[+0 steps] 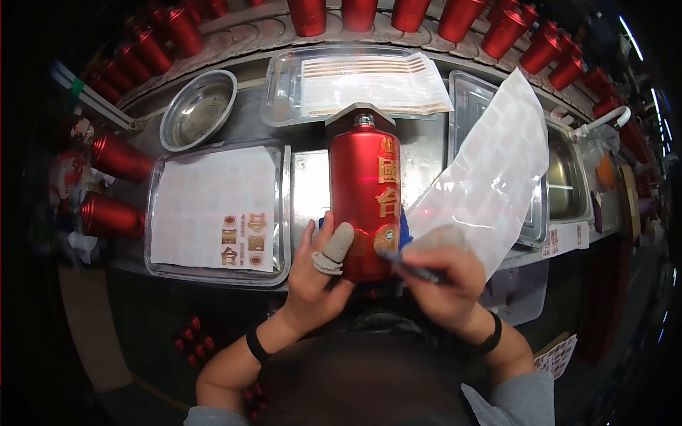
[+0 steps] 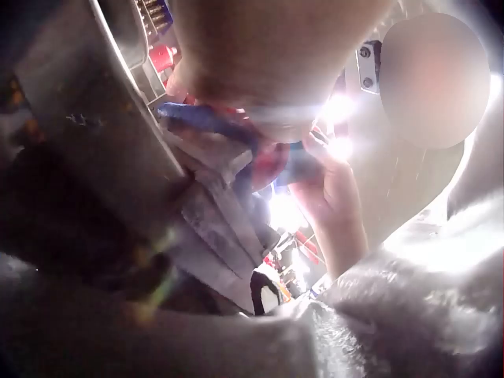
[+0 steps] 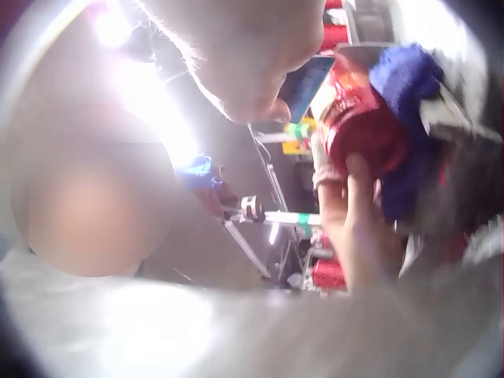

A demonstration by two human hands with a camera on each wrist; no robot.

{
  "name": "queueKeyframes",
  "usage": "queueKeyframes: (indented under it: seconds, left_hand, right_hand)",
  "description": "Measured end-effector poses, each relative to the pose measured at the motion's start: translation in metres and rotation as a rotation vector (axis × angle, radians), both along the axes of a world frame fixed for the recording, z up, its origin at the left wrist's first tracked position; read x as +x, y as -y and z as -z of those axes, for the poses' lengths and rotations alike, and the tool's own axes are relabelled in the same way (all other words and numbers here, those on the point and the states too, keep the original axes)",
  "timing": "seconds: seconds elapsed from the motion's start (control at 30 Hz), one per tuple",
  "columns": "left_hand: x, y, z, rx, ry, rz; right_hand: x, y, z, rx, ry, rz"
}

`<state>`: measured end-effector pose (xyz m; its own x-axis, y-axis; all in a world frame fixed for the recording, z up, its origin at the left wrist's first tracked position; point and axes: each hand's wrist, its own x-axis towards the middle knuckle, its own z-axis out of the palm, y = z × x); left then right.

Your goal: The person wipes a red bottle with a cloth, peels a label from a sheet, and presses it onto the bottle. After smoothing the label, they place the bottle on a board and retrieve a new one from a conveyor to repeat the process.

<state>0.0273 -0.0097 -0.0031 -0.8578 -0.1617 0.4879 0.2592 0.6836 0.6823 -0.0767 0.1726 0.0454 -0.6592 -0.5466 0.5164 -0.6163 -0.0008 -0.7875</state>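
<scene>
A metal bench stood before a conveyor bearing other red bottles. The left hand gripped the red bottle, thumb against its base, fingers along its nine-o'clock side, likely to stop it rolling. The right hand pinched a flat blue tool near the gold emblem; contact was unclear. The bottle lay central, neck toward twelve, blue cloth against it, perhaps as padding. A label sheet lay at nine, apparently for easy reach; a translucent sheet at two.

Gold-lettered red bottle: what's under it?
Under the red bottle, blue cloth peeks out either side low down; a grey holder edges past its neck. The bottle covers the rest.
</scene>
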Motion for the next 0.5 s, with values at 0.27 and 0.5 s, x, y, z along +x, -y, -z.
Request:
queueKeyframes:
  seconds: [0.27,0.5]
  left_hand:
    - [-0.001,0.000,0.002,0.029,-0.008,0.012]
    - [-0.001,0.002,0.003,0.012,-0.011,0.003]
  right_hand:
    - [-0.008,0.013,-0.005,0.050,0.283,0.076]
    - [-0.010,-0.002,0.012,-0.067,0.608,0.254]
